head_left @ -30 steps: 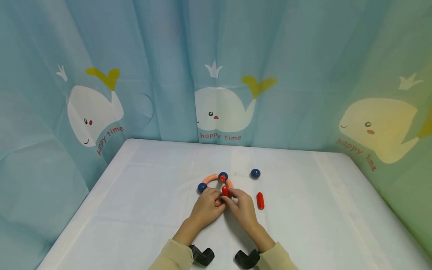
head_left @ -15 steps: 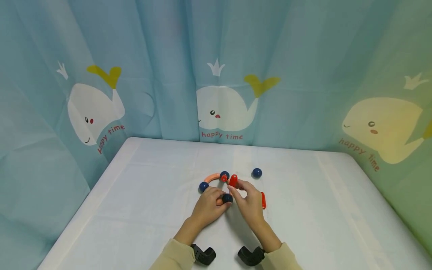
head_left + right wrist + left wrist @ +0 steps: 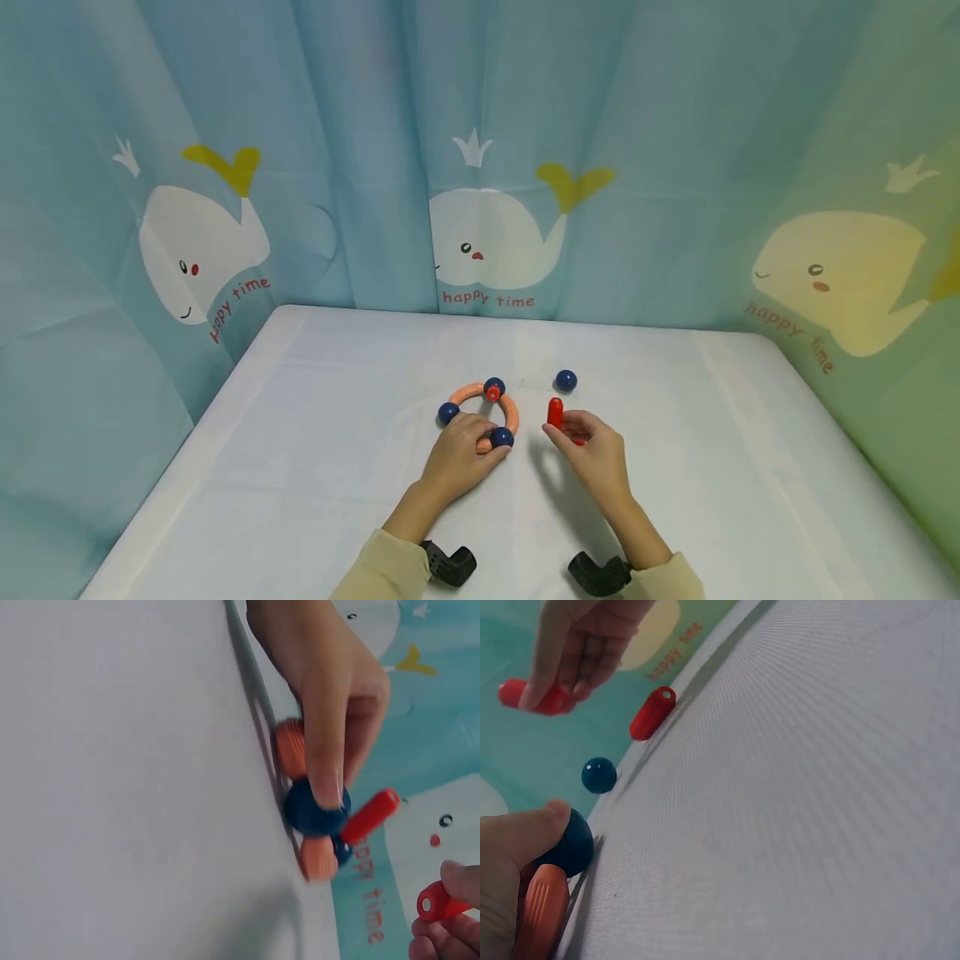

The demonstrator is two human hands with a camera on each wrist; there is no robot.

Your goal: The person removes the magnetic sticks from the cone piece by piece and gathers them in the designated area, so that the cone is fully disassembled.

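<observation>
A ring of orange curved rods [image 3: 511, 413] and blue balls lies on the table. My left hand [image 3: 459, 457] grips its near side, the thumb on the near blue ball [image 3: 315, 810]. From the far ball [image 3: 495, 386] a red rod [image 3: 370, 816] stands up. To the right of the ring, above the table, my right hand [image 3: 598, 458] pinches another red rod [image 3: 555, 413] between thumb and fingers. Its bare end, with a pale round spot, faces the right wrist view. A further red rod [image 3: 652, 714] lies on the table, mostly hidden behind the right hand in the head view.
A loose blue ball [image 3: 566, 381] sits on the white table [image 3: 360, 400] beyond the right hand. Behind the table hangs a blue-green curtain [image 3: 660, 167] printed with whales. Black wrist devices [image 3: 600, 575] are on both forearms.
My right hand has lifted the red rod off the near ball and carried it to the right. The left hand has stayed on the ring.
</observation>
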